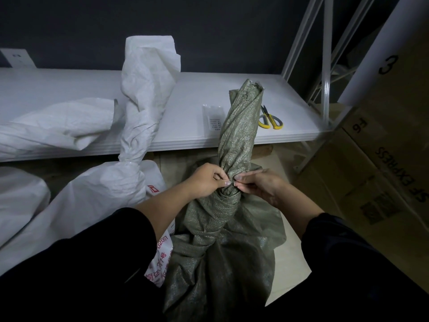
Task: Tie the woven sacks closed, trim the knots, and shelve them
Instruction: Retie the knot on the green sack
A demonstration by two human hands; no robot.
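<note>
1. White shelf (197, 94) in a white rack (325, 43), against a dark wall (162, 19). The floor under the sacks is pale.
2. Green sack (220, 240) stands on the floor right under the fingers. Its twisted neck (239, 131) rises beyond them and leans on the shelf edge.
3. Left hand (206, 181) and right hand (260, 184) meet at the neck, fingers (222, 181) pinched together on it. Can't tell whether they pinch a tie or just fabric.
4. Sack bottoms are cut off or hidden by dark sleeves. Red print on the tied white sack (104, 189) is partly hidden.
5. Count: 1 green sack. 3 white sacks, all left of the fingers, one (58, 126) on the shelf and one (18, 201) cut off at the edge. 1 pair of scissors (270, 120) and 1 clear packet (213, 119) beyond the fingers. Boxes (371, 170) to the right.
</note>
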